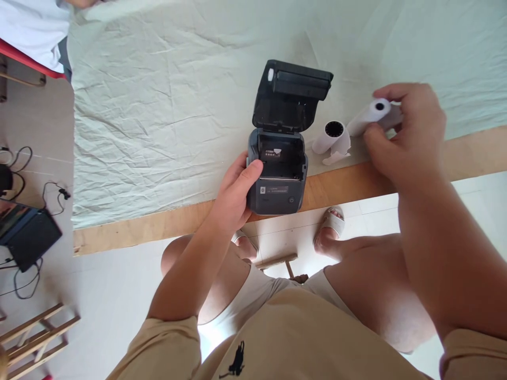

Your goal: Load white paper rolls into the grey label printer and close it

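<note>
My left hand point(237, 190) grips the left side of a dark grey portable label printer point(277, 184), its thumb over the edge of the paper bay. The printer's lid point(291, 97) is swung up, and no roll shows inside the bay. Over to the right, my right hand point(415, 129) closes its thumb and fingers around a white paper roll point(366, 119) with a small dark core. Just left of that roll lies a second paper roll point(325, 143) with a wide black core and a torn loose end.
A pale green cloth point(166, 105) covers the table, whose wooden front edge point(340, 182) is bare. At the top left is another person's white sleeve point(35, 26). A black device point(31, 235) with cables and a wooden rack point(37, 338) stand at the left.
</note>
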